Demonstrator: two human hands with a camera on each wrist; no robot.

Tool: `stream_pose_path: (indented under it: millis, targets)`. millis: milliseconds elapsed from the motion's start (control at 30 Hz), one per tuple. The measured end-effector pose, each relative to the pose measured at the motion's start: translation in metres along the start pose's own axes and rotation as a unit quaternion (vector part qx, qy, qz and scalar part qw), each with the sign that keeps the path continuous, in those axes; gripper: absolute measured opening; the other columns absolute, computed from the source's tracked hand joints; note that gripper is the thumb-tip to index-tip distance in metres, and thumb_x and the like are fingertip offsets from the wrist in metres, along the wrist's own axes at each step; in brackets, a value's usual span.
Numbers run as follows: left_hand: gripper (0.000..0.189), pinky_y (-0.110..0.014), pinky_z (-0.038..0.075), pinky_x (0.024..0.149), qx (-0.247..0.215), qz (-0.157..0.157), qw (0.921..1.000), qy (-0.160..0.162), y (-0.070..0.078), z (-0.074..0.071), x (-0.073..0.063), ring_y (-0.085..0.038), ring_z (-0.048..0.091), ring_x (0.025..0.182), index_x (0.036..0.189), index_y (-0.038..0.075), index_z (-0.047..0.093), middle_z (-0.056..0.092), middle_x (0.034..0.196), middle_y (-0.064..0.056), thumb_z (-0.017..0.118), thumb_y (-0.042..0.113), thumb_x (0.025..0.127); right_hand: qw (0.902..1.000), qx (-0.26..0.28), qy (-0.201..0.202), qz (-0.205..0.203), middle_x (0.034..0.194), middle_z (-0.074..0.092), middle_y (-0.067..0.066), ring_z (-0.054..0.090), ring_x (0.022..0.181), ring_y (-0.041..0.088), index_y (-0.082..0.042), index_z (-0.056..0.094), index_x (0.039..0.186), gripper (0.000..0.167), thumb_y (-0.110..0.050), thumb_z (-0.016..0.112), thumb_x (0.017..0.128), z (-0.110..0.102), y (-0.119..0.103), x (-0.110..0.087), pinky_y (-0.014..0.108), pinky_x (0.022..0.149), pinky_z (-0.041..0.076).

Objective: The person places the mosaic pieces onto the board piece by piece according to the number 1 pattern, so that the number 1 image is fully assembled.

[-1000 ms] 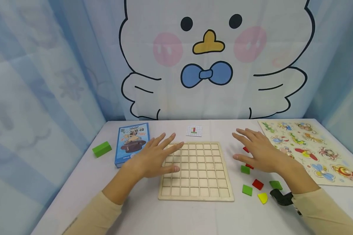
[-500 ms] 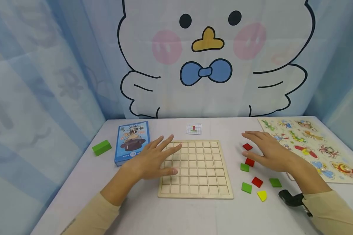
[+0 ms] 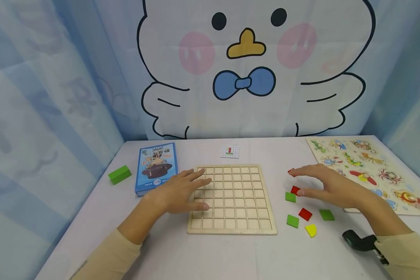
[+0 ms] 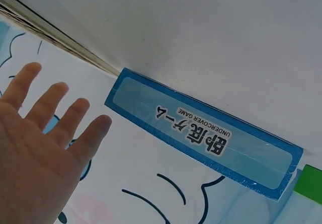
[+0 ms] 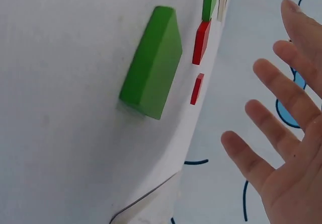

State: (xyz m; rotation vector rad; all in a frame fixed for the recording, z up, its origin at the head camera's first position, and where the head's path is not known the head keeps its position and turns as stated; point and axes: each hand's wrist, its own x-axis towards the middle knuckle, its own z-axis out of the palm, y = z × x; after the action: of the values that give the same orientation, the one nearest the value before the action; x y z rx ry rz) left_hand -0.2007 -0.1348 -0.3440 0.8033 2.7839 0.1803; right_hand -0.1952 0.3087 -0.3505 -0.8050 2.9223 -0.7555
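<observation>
My left hand is held over the left part of a wooden grid board, its fingers spread and holding nothing. In the left wrist view, the same hand shows its extended fingers. My right hand hovers over small pieces right of the board. Its fingertips overlap the farthest red piece in the head view, with the thumb tip beside another red piece. A green square piece lies just in front. In the right wrist view, the hand has separated fingers above a green piece.
Nearer lie a red piece, green pieces and a yellow rounded piece. A blue game box and a green block stand left. A small pattern card lies behind the board; a picture board lies right.
My right hand has shifted right and lowered toward the red pieces, its fingers drawing closer together. My left hand has stayed over the board, its fingers dipping slightly.
</observation>
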Motion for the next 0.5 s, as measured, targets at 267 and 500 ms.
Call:
stream_pose_path:
  millis: [267,500]
  targets:
    - [0.087,-0.062,0.022,0.122,-0.013,-0.001,0.9996,-0.024,-0.007,-0.001,0.000,-0.036,0.019,0.156,0.159,0.030,0.039,0.023,0.170,-0.002,0.071,0.065,0.086,0.9975,0.044,-0.051,-0.023,0.124,0.071,-0.008,0.065,0.110,0.018,-0.025,0.067,0.131,0.044,-0.042,0.077,0.092,-0.003,0.002,-0.014,0.036,0.091,0.056]
    - [0.092,-0.057,0.018,0.124,-0.006,0.010,0.9993,-0.037,-0.010,0.000,0.000,-0.034,0.018,0.157,0.156,0.028,0.044,0.030,0.168,-0.003,0.077,0.068,0.080,0.9836,0.136,-0.107,-0.050,0.117,0.072,-0.003,0.066,0.101,0.014,-0.016,0.067,0.131,0.038,-0.025,0.076,0.095,-0.003,0.009,-0.021,0.027,0.084,0.057]
